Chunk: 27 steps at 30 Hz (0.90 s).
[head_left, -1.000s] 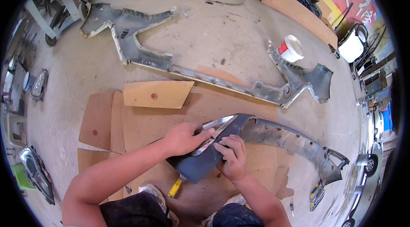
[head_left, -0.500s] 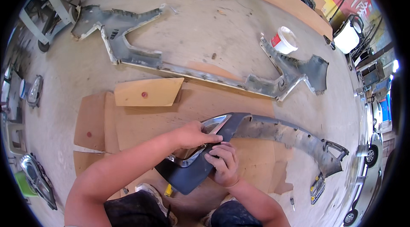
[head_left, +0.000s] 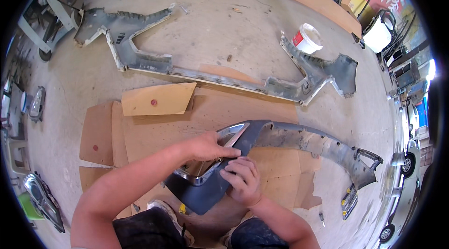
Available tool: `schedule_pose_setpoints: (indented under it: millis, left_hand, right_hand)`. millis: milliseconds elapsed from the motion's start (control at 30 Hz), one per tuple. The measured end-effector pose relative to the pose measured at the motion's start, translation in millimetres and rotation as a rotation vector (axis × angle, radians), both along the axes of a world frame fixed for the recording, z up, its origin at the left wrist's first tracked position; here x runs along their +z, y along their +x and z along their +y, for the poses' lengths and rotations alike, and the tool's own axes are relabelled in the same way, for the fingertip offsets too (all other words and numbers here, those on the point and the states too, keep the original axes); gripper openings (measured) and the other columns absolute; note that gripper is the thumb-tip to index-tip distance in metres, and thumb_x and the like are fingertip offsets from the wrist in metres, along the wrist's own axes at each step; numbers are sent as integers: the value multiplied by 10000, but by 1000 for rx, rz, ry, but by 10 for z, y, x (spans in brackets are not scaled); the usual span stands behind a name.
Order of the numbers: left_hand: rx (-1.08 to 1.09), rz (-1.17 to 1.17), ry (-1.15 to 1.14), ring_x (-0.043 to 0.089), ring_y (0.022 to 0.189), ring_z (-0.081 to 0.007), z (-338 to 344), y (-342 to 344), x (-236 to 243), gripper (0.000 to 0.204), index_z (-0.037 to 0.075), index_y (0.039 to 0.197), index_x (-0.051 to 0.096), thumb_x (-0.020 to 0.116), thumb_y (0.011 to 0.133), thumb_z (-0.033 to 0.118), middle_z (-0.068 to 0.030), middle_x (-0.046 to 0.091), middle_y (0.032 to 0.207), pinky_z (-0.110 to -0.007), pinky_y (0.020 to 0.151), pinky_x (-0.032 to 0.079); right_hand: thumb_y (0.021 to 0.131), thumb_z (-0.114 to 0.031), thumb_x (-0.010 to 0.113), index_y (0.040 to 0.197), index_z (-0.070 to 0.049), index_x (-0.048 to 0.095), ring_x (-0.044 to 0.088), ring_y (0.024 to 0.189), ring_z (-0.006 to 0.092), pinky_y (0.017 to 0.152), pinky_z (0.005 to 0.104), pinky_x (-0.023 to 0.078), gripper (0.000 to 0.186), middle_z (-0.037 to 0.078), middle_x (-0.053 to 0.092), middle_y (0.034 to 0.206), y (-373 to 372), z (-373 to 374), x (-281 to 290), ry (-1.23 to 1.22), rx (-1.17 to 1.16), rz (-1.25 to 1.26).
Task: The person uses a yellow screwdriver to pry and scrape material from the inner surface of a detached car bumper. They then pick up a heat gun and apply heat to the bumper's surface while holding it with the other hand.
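A dark plastic car bumper piece point(head_left: 199, 197), with a long, dirty arched section reaching right, lies across the cardboard in front of me. My left hand point(head_left: 210, 147) grips the inner edge of its chrome-trimmed opening point(head_left: 196, 176), thumb stretched over the rim; some fingertips are hidden inside. My right hand point(head_left: 241, 181) is closed on the dark outer face just below the left thumb, fingers curled onto the surface. A yellow-handled tool point(head_left: 182, 208) shows partly under the piece, near my feet.
Cardboard sheets point(head_left: 96, 132) lie underneath. A long bumper skirt point(head_left: 220, 80) stretches across the concrete floor beyond, beside a white bucket point(head_left: 307, 38). A bit set point(head_left: 349, 201) and screwdriver point(head_left: 322, 218) lie right, lamps point(head_left: 39, 197) left, a wheeled stand point(head_left: 42, 29) upper left, parked cars at far right.
The piece and both hands have shifted slightly left, covering more of the yellow handle. My left thumb has slid right onto the dark rim; my right fingers sit a little lower.
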State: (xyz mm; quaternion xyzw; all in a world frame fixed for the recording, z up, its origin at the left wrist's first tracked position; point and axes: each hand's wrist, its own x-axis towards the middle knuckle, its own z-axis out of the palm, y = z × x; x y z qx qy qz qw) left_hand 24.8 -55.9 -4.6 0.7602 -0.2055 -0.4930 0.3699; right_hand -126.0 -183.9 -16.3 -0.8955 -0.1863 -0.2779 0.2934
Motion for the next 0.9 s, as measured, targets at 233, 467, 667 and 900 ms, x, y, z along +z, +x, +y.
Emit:
schedule_pose_setpoints:
  millis: [233, 467, 667, 900]
  left_hand:
    - [-53, 16, -26, 603, 1007, -232, 384, 369, 346, 681, -27, 1133, 617, 639, 800, 567, -149, 644, 1094, -358, 856, 466]
    - [-183, 79, -286, 400, 1278, -220, 1330, 446, 521, 825, -13, 1428, 307, 643, 852, 473, -152, 436, 1387, -339, 1066, 319]
    - [-117, 205, -236, 426, 1258, -232, 1374, 411, 818, 766, -32, 1426, 302, 705, 840, 252, -147, 443, 1381, -353, 1059, 331]
    - [53, 366, -385, 466, 1216, -216, 1489, 350, 1030, 680, -72, 1389, 346, 685, 843, 152, -151, 481, 1344, -353, 1041, 350]
  right_hand:
    - [602, -14, 672, 1022, -53, 595, 585, 979, 316, 904, 466, 463, 429, 104, 591, 1028, 528, -94, 93, -6, -47, 89]
    - [742, -108, 667, 959, -56, 555, 568, 844, 353, 773, 431, 472, 249, 145, 578, 866, 1046, -142, 151, 22, -97, 143]
    - [848, -137, 626, 960, -75, 558, 584, 799, 337, 653, 405, 476, 146, 118, 600, 851, 1146, -149, 286, 136, -139, 180]
    - [894, -170, 589, 968, -55, 569, 586, 828, 359, 675, 412, 470, 138, 144, 609, 864, 1190, -212, 547, 272, -90, 184]
